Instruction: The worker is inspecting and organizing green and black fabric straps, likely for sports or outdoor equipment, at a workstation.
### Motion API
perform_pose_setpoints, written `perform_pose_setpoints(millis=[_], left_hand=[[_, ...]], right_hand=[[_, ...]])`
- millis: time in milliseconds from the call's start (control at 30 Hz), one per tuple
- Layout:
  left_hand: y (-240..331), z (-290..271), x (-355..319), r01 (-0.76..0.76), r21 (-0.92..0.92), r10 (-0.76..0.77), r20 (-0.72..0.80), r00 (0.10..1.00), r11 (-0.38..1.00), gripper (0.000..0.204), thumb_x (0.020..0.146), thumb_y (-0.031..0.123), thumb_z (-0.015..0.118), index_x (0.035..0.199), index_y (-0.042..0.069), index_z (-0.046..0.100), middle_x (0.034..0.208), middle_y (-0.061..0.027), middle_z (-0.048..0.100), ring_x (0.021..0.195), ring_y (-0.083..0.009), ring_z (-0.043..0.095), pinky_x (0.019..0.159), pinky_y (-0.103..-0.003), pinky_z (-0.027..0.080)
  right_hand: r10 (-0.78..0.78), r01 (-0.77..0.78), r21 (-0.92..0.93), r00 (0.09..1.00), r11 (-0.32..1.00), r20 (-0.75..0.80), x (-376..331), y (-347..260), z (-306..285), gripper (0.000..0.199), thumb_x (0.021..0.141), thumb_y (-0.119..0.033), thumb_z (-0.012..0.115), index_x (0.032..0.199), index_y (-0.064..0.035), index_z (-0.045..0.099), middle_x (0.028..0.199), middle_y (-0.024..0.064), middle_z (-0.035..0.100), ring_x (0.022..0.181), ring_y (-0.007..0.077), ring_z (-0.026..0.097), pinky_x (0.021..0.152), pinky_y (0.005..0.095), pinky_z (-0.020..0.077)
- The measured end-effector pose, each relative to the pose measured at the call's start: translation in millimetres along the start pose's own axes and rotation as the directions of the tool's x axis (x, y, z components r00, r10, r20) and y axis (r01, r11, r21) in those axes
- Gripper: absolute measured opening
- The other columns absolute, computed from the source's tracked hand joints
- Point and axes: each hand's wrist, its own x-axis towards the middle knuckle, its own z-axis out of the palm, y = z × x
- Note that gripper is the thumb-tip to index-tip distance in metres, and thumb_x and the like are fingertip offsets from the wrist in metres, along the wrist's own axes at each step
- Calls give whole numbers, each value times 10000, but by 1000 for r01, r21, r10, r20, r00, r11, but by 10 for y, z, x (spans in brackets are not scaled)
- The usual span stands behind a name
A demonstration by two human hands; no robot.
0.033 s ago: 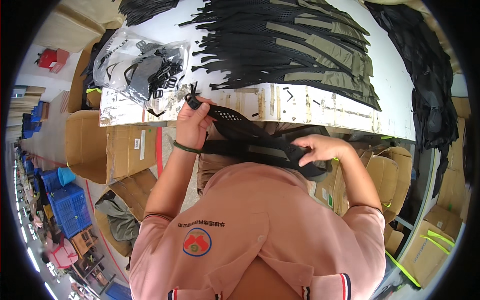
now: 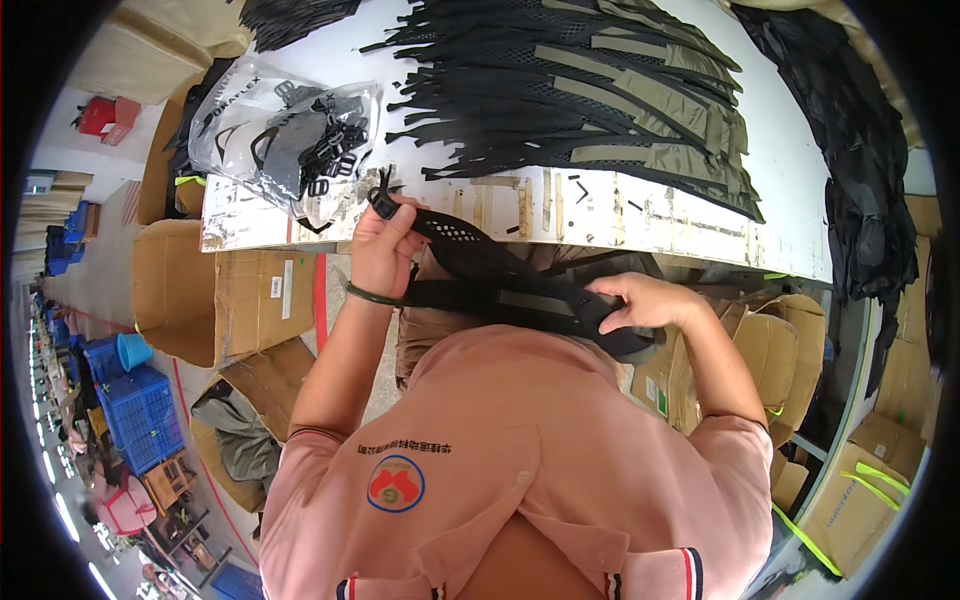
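Observation:
Between my two hands, over my lap at the table's near edge, stretches a black strap point(image 2: 480, 257) with a row of holes through part of it. My left hand point(image 2: 382, 245) pinches its end, where a small black plastic buckle point(image 2: 384, 206) sticks up past the thumb. My right hand point(image 2: 652, 300) grips the strap's other, wider part between thumb and fingers. Dark fabric folds hang below, partly hidden by my hands and shirt. A clear plastic bag point(image 2: 232, 135) with several black buckles point(image 2: 335, 140) lies on the table beyond my left hand.
On the white table point(image 2: 690, 240) lies a large spread of black and olive straps point(image 2: 610, 100). Black fabric point(image 2: 850, 170) hangs over its right side. Cardboard boxes stand below at left point(image 2: 260, 305) and right point(image 2: 785, 350). Blue crates point(image 2: 140, 415) stand farther left.

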Motion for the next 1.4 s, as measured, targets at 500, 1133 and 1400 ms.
perform_pose_setpoints(millis=[500, 1133, 1400], left_hand=[[-289, -704, -933, 555, 173, -370, -582, 724, 813, 232, 843, 247, 676, 964, 140, 510, 679, 6, 539, 492, -110, 510, 439, -247, 407], [-537, 257, 357, 472, 53, -474, 163, 865, 880, 336, 922, 230, 545, 1226, 101, 481, 1225, -120, 522, 827, -189, 611, 776, -310, 503], [-322, 71, 484, 349, -235, -257, 347, 902, 907, 383, 905, 212, 544, 1274, 161, 457, 1244, -102, 538, 835, -155, 590, 739, -284, 461]], right_hand=[[41, -200, -548, 957, 813, -288, -343, -92, 243, 627, 807, -240, 655, 1360, -91, 398, 1365, 220, 395, 1165, 352, 492, 961, 409, 432], [-846, -126, -880, 243, 457, -474, 546, -390, -802, 98, 733, -78, 674, 816, -53, 628, 818, 65, 604, 830, 260, 580, 783, 398, 439], [-540, 205, -530, 575, 823, -615, 201, -535, -364, 77, 829, -34, 590, 895, 5, 597, 827, 156, 607, 734, 316, 610, 659, 325, 485]])
